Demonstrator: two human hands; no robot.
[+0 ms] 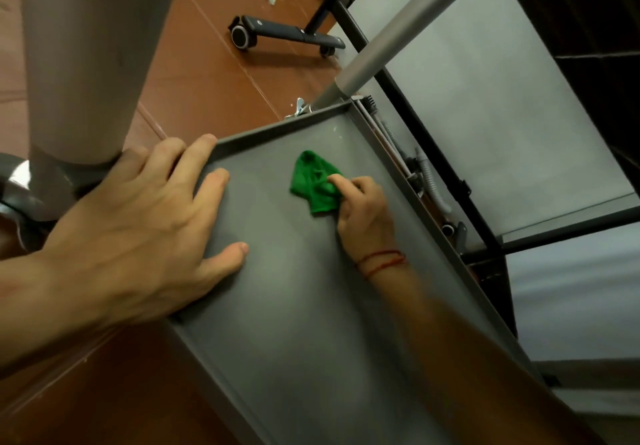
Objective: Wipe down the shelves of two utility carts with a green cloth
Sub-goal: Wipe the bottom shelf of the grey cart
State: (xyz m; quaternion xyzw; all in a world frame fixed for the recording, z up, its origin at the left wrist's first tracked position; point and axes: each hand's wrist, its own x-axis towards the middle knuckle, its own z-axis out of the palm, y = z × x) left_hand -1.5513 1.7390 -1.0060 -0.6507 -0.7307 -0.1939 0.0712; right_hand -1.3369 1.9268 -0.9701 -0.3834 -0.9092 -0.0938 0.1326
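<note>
Green cloth lies bunched on the grey metal cart shelf, toward its far end and nearer the right rim than the left. I see my right grip clenched on the cloth's near right edge, fingers curled into the folds and the index finger pressing on top; most of the cloth spreads out ahead and to the left of that grip. A red thread bracelet circles the right wrist. My left grip is released and lies flat across the shelf's left rim, well apart from the cloth: thumb and one fingertip on the shelf surface, the other fingers reaching toward the far corner beside the thick grey cart post. Beyond the shelf, a black wheeled chair base stands on the reddish-brown floor.
</note>
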